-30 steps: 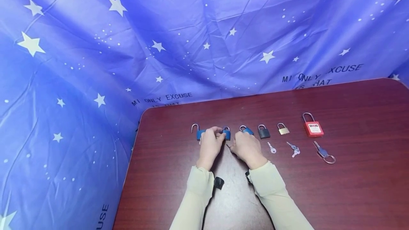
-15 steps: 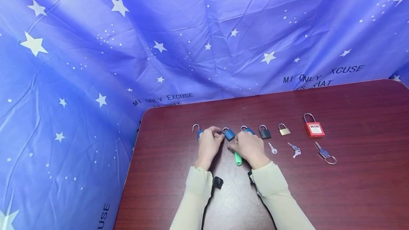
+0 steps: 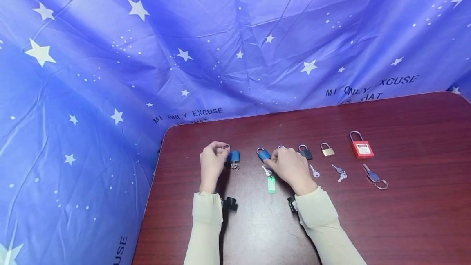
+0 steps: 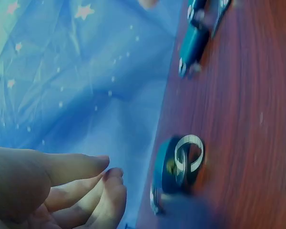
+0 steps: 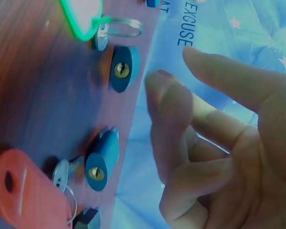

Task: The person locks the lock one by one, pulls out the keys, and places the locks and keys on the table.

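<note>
My left hand (image 3: 213, 162) is at the leftmost blue padlock (image 3: 234, 157), its fingertips near the raised shackle. In the left wrist view the thumb and fingers (image 4: 115, 191) nearly meet with nothing between them, beside that padlock, which has a key ring (image 4: 189, 152) at its keyhole end. My right hand (image 3: 288, 167) hangs loosely bent over the third blue padlock (image 5: 102, 162), holding nothing. Left of it lies the second blue padlock (image 3: 263, 154), its shackle down and its body tilted. Below that lie a small key (image 3: 267, 171) and its green tag (image 3: 271, 185).
Rightward stand a black padlock (image 3: 305, 153), a brass padlock (image 3: 326, 149) and a red padlock (image 3: 362, 148). Loose keys (image 3: 339, 172) lie in front of them. An orange-red tag (image 5: 33, 191) shows in the right wrist view. A starry blue curtain (image 3: 235, 52) hangs behind the table (image 3: 412, 142).
The left hand has moved left from the second blue padlock to the leftmost one. The right hand has let go of the green-tagged key and shifted right. The second padlock has turned askew.
</note>
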A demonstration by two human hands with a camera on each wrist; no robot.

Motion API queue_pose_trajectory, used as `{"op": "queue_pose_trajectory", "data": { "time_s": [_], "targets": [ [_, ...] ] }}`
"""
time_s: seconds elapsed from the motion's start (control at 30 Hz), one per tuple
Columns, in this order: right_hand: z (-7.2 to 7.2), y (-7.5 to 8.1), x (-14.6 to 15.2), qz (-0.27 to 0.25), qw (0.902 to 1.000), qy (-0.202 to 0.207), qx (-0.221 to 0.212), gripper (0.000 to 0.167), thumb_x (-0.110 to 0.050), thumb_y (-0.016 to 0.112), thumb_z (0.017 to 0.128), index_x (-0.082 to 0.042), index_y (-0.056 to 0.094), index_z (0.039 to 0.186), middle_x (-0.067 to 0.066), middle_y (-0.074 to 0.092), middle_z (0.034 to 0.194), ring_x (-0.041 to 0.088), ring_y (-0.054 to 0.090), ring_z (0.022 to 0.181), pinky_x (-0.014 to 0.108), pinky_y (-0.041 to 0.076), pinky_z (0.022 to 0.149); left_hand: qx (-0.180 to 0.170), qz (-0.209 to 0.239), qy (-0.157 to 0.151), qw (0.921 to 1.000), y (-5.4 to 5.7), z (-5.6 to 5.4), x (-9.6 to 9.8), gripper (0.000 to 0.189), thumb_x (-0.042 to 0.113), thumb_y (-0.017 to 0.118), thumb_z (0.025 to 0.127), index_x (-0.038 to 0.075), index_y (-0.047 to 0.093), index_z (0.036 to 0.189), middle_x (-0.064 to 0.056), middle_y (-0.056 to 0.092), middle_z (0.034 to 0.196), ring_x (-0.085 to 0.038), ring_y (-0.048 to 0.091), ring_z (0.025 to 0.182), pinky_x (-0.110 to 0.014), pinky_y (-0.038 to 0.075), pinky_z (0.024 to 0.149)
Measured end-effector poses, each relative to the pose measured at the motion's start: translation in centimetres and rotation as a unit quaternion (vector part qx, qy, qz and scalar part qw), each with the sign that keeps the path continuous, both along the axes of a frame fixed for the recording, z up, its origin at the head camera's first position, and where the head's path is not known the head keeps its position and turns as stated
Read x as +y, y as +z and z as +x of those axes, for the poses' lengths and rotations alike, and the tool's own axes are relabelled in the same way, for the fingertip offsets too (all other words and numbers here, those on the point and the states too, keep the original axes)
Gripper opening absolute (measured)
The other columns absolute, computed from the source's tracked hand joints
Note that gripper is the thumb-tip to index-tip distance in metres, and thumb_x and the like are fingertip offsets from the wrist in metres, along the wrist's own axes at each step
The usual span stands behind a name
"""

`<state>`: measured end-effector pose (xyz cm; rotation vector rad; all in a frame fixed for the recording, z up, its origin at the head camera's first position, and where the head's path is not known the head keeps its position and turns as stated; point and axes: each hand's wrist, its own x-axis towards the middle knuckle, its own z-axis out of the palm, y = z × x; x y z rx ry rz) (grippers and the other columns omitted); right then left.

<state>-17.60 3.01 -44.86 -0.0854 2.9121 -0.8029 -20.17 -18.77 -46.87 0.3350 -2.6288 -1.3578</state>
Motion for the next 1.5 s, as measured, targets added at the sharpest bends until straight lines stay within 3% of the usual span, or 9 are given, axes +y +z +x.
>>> {"op": "queue_pose_trajectory", "data": {
  "time_s": [0.13,0.37,0.6,0.73,1.03,1.17,1.27,1.4,1.5],
  "targets": [
    [0.0,0.1,-0.4,-0.016,0.9997,0.003,0.020,0.028,-0.036,0.072,0.089,-0.019,0.064,0.068,-0.002,0.061,0.067,0.020,0.055,0.058,0.032,0.038,0.044,-0.015,-0.023,0.019,0.9995,-0.3,-0.1,-0.7,0.018,0.021,0.078,0.085,0.009,0.074,0.098,-0.002,0.074,0.077,-0.015,0.066,0.067,-0.037,0.051,0.076],
    [0.0,-0.1,-1.6,-0.042,0.9978,0.006,0.050,0.023,-0.034,0.072,0.090,-0.021,0.067,0.071,-0.006,0.060,0.064,0.018,0.057,0.056,0.031,0.039,0.043,-0.028,-0.063,0.030,0.9971,-1.1,0.1,-0.3,0.041,0.029,0.083,0.080,0.004,0.067,0.108,-0.004,0.074,0.077,-0.030,0.071,0.085,-0.048,0.051,0.086],
    [0.3,-0.3,-2.5,-0.083,0.9957,0.018,0.036,0.019,-0.032,0.072,0.091,-0.020,0.071,0.076,-0.012,0.059,0.059,0.009,0.055,0.054,0.029,0.041,0.044,-0.037,-0.118,0.036,0.9917,-1.7,0.4,0.7,0.045,0.038,0.089,0.071,0.010,0.066,0.100,-0.001,0.073,0.075,-0.031,0.071,0.081,-0.048,0.054,0.075],
    [0.3,-0.4,-2.4,-0.082,0.9956,0.016,0.043,0.019,-0.032,0.073,0.090,-0.021,0.070,0.075,-0.013,0.060,0.059,0.009,0.057,0.057,0.029,0.042,0.046,-0.032,-0.114,0.027,0.9926,-1.7,0.4,1.1,0.047,0.033,0.091,0.068,0.010,0.064,0.097,-0.001,0.072,0.075,-0.029,0.069,0.079,-0.047,0.054,0.074],
    [0.1,-0.5,-2.0,-0.091,0.9949,0.023,0.038,0.016,-0.031,0.072,0.090,-0.019,0.071,0.080,-0.012,0.066,0.067,0.006,0.059,0.060,0.028,0.043,0.049,-0.065,-0.049,-0.002,0.9967,-1.7,0.3,1.2,0.051,0.027,0.094,0.066,0.008,0.057,0.096,-0.003,0.075,0.077,-0.029,0.070,0.088,-0.045,0.051,0.085],
    [0.1,-0.4,-2.0,-0.098,0.9943,0.027,0.033,0.015,-0.030,0.073,0.090,-0.017,0.071,0.082,-0.011,0.067,0.069,0.006,0.060,0.061,0.028,0.044,0.050,-0.078,-0.029,-0.023,0.9962,-1.6,0.1,1.0,0.048,0.027,0.093,0.066,0.006,0.060,0.093,-0.004,0.075,0.074,-0.023,0.069,0.083,-0.040,0.051,0.078],
    [0.0,-0.4,-2.0,-0.109,0.9932,0.030,0.028,0.016,-0.030,0.072,0.091,-0.015,0.071,0.085,-0.009,0.068,0.070,0.006,0.059,0.060,0.028,0.044,0.052,-0.083,0.031,-0.046,0.9950,-1.4,0.1,0.9,0.044,0.023,0.092,0.068,0.005,0.057,0.089,-0.008,0.075,0.076,-0.016,0.068,0.076,-0.032,0.050,0.068],
    [-0.1,-0.4,-2.1,-0.138,0.9898,0.030,0.019,0.022,-0.030,0.063,0.098,-0.011,0.072,0.093,-0.002,0.067,0.070,0.007,0.057,0.056,0.029,0.045,0.055,-0.079,0.156,-0.082,0.9812,-0.8,0.3,1.1,0.042,0.013,0.089,0.072,0.008,0.049,0.085,-0.014,0.075,0.077,-0.009,0.066,0.068,-0.024,0.046,0.060],
    [-0.2,-0.3,-2.1,-0.183,0.9826,0.030,-0.001,0.028,-0.028,0.053,0.103,-0.007,0.070,0.095,0.006,0.067,0.073,0.016,0.061,0.058,0.029,0.048,0.057,-0.073,0.213,-0.109,0.9682,-0.2,0.6,1.4,0.042,0.007,0.087,0.073,0.009,0.046,0.083,-0.010,0.073,0.073,-0.007,0.065,0.068,-0.022,0.045,0.059]
  ]
}}
